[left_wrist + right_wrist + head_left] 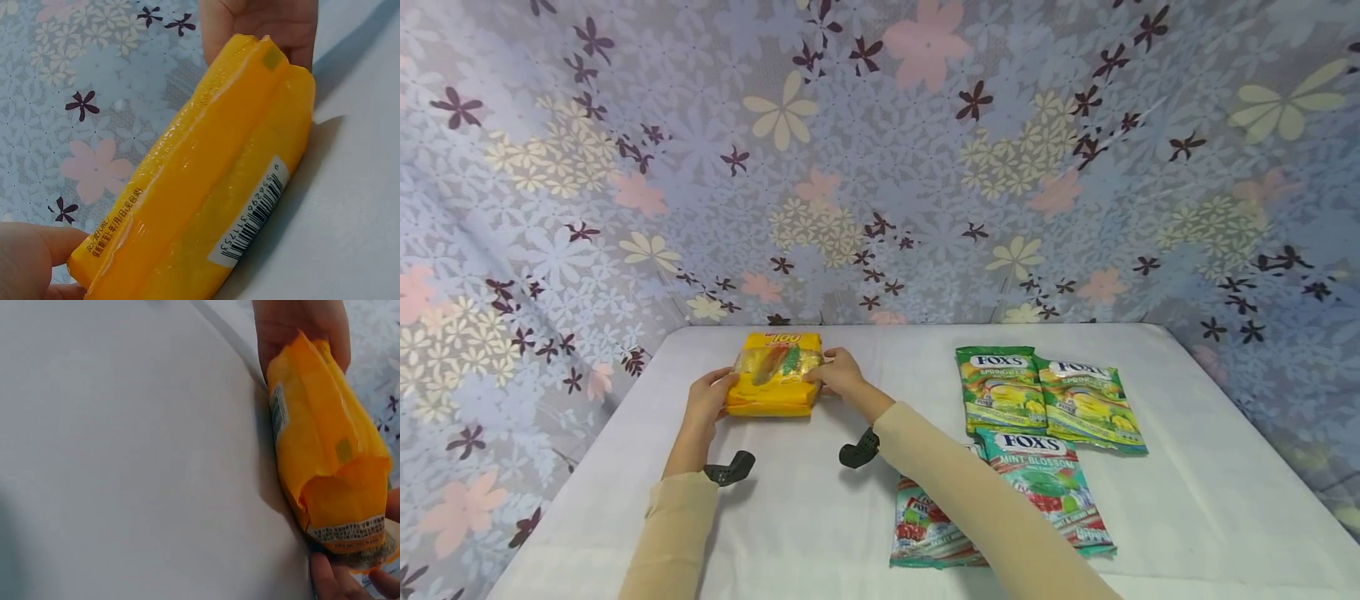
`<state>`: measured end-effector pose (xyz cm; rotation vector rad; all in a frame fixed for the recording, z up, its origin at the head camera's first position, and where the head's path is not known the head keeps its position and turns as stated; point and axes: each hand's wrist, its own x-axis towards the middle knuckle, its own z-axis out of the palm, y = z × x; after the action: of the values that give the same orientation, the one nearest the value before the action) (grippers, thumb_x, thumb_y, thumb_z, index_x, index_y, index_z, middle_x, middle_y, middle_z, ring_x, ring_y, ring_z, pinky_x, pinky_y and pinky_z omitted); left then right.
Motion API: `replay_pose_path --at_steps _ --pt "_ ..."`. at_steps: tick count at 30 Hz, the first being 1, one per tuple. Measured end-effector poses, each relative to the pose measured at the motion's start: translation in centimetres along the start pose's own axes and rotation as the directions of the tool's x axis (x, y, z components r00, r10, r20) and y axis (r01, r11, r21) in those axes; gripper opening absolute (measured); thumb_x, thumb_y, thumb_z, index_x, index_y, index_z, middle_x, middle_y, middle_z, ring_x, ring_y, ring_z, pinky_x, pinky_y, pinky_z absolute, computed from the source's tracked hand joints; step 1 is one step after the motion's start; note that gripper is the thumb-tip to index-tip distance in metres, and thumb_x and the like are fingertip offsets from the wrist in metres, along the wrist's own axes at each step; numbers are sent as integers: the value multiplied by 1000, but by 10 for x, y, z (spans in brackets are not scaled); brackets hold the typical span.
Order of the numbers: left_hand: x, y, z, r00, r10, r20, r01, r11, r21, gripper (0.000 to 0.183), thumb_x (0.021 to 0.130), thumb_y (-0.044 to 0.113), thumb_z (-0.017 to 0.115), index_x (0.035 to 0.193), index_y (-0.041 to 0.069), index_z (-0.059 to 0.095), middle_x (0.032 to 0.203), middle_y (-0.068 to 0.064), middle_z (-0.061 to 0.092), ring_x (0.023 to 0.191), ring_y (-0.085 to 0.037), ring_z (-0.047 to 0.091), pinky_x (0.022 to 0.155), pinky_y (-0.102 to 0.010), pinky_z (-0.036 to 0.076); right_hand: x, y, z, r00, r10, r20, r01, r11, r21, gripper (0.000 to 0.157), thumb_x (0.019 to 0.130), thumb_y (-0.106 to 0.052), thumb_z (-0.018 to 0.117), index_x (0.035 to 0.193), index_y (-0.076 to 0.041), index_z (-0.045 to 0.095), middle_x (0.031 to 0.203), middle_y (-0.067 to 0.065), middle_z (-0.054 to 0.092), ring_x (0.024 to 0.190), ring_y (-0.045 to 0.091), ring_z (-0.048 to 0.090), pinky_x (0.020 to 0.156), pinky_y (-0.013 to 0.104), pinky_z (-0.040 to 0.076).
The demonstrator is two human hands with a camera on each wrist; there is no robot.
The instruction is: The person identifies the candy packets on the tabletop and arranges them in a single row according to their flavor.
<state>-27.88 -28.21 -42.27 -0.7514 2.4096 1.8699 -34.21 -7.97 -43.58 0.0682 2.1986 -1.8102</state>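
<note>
At the far left of the white table, a yellow candy bag [775,375] marked "100" lies face up between my two hands. My left hand [707,398] grips its left end, and the left wrist view shows the thumb side [37,256] at the bag's corner. On the opposite end my right hand [842,375] holds on, thumb over the top. Its fingertips [337,578] reach under the crimped end in the right wrist view. A barcode [253,215] runs along the bag's near side, which stands close over the tabletop.
Two green-and-yellow Fox's bags [1003,392] lie at the back right. Nearer, a Fox's Mint Blossom bag [1048,487] and a red-and-teal bag [925,533] lie partly beneath my right sleeve [970,492]. A flowered cloth [880,167] stands behind the table.
</note>
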Motion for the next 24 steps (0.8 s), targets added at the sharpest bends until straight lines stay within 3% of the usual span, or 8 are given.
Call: replay_pose_path --at_steps 3,9,14,19,22,24 --pt "-1 0 2 1000 2 10 -2 1000 14 53 102 28 43 148 3 36 145 -21 38 115 -27 45 99 -39 43 -6 -2 1 1000 2 -27 -3 999 -32 63 81 -12 78 134 -1 47 129 15 53 93 20 59 74 30 57" --pt "-7 4 2 998 61 30 -63 994 85 55 101 23 41 148 -2 31 148 -27 32 129 -36 38 107 -47 35 -17 -6 -9 1000 -25 5 25 999 -20 58 84 -10 74 133 1 46 119 16 56 98 24 60 81 36 56" --pt "-24 15 0 990 138 -15 -134 979 151 58 101 22 42 151 0 24 152 -29 23 137 -44 26 110 -54 28 -22 -7 -23 994 -95 47 95 995 -1 59 85 -7 70 136 4 44 113 17 56 105 34 59 83 40 55" --pt "-50 36 7 957 289 -40 -278 945 173 57 101 22 45 151 4 26 153 -25 24 139 -44 20 111 -57 23 -35 -10 -42 985 -111 134 106 993 44 59 89 -7 66 140 4 39 130 23 48 114 36 54 87 43 53" --pt "-67 47 20 930 367 14 -365 919 148 54 101 20 46 149 3 29 152 -24 26 140 -41 22 112 -56 21 -45 -11 -56 978 -111 177 105 993 46 60 88 -6 66 141 2 39 137 25 42 114 34 55 86 43 54" --pt "-77 49 31 920 386 72 -392 911 126 52 102 20 47 148 2 30 151 -23 28 138 -40 27 112 -53 24 -52 -10 -65 975 -107 195 100 994 43 60 88 -6 67 141 1 39 139 26 40 113 34 55 86 42 54"
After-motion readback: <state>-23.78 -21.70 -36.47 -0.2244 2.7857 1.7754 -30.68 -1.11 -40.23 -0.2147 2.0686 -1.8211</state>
